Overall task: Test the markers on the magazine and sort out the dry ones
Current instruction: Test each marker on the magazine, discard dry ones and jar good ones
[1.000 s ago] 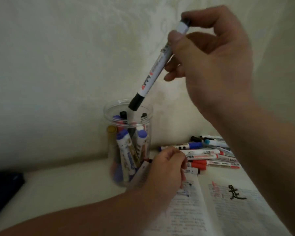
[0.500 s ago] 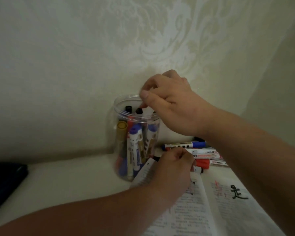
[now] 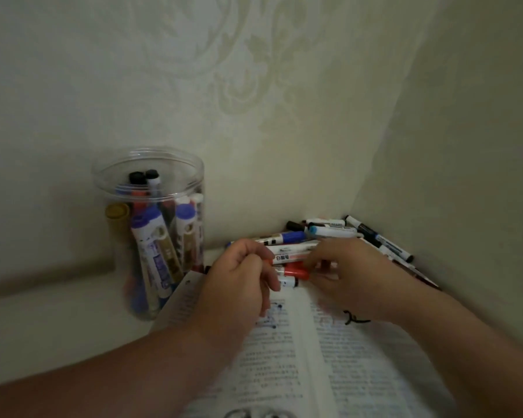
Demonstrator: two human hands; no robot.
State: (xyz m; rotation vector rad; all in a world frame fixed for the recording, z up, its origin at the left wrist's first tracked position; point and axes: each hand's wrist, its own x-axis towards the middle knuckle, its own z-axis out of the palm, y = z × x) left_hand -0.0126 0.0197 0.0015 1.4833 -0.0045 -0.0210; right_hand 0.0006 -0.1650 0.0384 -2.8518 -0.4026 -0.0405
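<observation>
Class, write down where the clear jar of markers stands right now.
In the head view, the clear jar stands on the left of the frame near the wall, just left of the top-left corner of the open magazine and of the left hand.

Clear jar (image 3: 103,188) of markers (image 3: 147,236) at 9 o'clock; loose markers (image 3: 332,231) heaped at 3 o'clock; open magazine (image 3: 287,366) at 6 o'clock. At centre, left hand (image 3: 242,276) and right hand (image 3: 347,273) — fingers curled, grips blurred — meet at the heap's edge.

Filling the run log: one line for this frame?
left hand: curled at pile, grip unclear | right hand: over pile, blurred | jar: upright, holds markers | magazine: open, scribbled
</observation>
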